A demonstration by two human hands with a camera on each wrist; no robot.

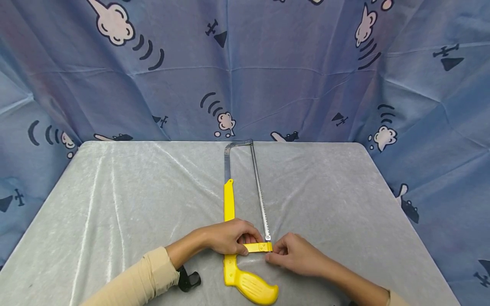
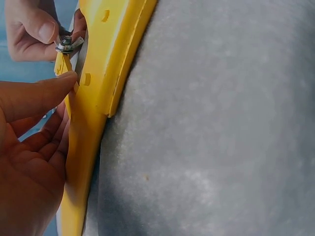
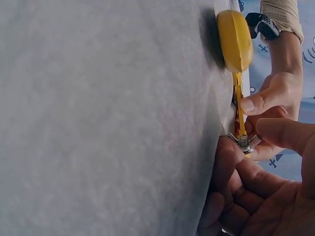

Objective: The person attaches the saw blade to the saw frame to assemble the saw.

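Note:
A hacksaw point(image 1: 229, 202) with a yellow frame lies on the grey cloth, its curved handle point(image 1: 257, 289) at the near side. The toothed blade point(image 1: 260, 193) runs between the metal far end and a short yellow arm point(image 1: 252, 247). My left hand point(image 1: 227, 236) grips that arm, thumb on the near side. To the right, my right hand point(image 1: 298, 257) is at the arm's end. In the right wrist view, its thumb and forefinger pinch a metal wing nut point(image 3: 243, 143), whose threaded stud point(image 2: 66, 39) shows in the left wrist view.
A grey velvety cloth point(image 1: 153, 204) with creases covers the table. Behind and beside it hangs a blue patterned curtain point(image 1: 275, 85). A black strap device point(image 1: 188, 279) is on my left wrist.

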